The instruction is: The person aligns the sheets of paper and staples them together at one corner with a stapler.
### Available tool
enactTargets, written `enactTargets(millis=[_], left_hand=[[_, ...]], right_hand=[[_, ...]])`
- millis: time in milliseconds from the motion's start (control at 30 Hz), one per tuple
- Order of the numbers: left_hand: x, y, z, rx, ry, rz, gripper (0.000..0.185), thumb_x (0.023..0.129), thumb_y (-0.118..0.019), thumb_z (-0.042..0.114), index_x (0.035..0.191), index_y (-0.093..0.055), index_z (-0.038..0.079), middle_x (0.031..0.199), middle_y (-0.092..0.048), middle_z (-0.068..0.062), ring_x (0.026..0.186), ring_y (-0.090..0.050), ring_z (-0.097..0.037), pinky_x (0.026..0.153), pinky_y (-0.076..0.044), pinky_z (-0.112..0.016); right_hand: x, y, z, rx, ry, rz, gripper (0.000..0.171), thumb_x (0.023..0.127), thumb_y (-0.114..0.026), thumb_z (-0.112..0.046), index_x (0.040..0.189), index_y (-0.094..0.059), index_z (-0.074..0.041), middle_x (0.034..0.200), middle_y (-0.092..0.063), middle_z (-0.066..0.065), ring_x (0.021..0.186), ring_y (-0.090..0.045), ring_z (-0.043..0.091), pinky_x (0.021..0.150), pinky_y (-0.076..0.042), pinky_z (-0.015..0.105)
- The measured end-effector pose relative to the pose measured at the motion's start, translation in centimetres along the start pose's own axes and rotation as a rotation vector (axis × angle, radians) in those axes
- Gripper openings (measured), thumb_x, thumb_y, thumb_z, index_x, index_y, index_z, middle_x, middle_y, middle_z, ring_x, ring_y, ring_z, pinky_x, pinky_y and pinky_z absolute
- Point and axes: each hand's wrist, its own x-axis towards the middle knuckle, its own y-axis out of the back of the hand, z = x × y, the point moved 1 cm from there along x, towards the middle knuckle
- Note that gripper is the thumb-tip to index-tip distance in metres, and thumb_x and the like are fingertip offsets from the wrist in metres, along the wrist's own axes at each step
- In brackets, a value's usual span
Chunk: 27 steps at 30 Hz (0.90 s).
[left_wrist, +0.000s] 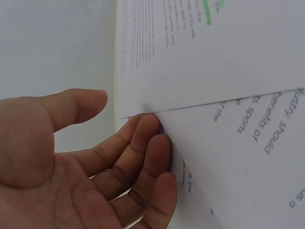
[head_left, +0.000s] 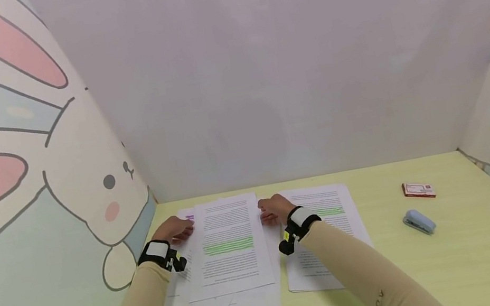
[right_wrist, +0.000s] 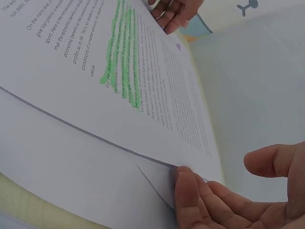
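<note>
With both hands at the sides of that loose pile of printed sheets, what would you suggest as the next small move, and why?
Probably press both hands inward to square the pile. The left hand and right hand sit at opposite edges of the top sheet, fingertips tucked under its edge, while the sheets below fan out crookedly with corners poking out.

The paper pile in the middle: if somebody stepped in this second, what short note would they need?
Left hand: open, fingertips at the left edge of the messy paper pile.
Right hand: open, fingertips under the pile's right edge.
A second stack of sheets lies to the right; blue stapler and small red box lie further right, untouched.
Done: both hands flank the pile.
Left: sheets are fanned, not squared; nothing stapled.
</note>
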Motion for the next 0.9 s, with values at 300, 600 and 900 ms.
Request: enactTargets(millis=[300, 600, 900], left_hand=[[-0.6, -0.1, 0.3, -0.087, -0.025, 0.000, 0.027, 0.100, -0.061, 0.021, 0.108, -0.068, -0.003, 0.093, -0.069, -0.008, 0.081, -0.064, -0.018, 0.072, -0.051, -0.032], [-0.9, -0.4, 1.0, -0.188, -0.108, -0.080, 0.040, 0.099, -0.067, 0.012, 0.132, -0.058, -0.009, 0.103, -0.071, -0.014, 0.083, -0.068, -0.017, 0.070, -0.055, -0.027], [-1.0, -0.1, 1.1, -0.188, -0.164, -0.069, 0.032, 0.099, -0.066, 0.008, 0.124, -0.062, -0.011, 0.097, -0.072, -0.014, 0.078, -0.068, -0.017, 0.067, -0.056, -0.026]], right_hand=[[0.9, -0.4, 0.6, 0.026, -0.004, -0.039, 0.024, 0.095, -0.063, -0.009, 0.111, -0.065, 0.008, 0.086, -0.067, 0.013, 0.064, -0.064, 0.016, 0.059, -0.054, 0.027], [0.9, -0.9, 0.8, -0.041, 0.039, -0.056, 0.015, 0.090, -0.069, -0.001, 0.103, -0.072, 0.006, 0.090, -0.072, 0.013, 0.074, -0.069, 0.018, 0.067, -0.057, 0.029], [0.5, -0.5, 0.8, -0.019, 0.076, -0.048, 0.018, 0.091, -0.068, 0.002, 0.108, -0.071, 0.007, 0.098, -0.071, 0.015, 0.082, -0.068, 0.022, 0.069, -0.057, 0.032]])
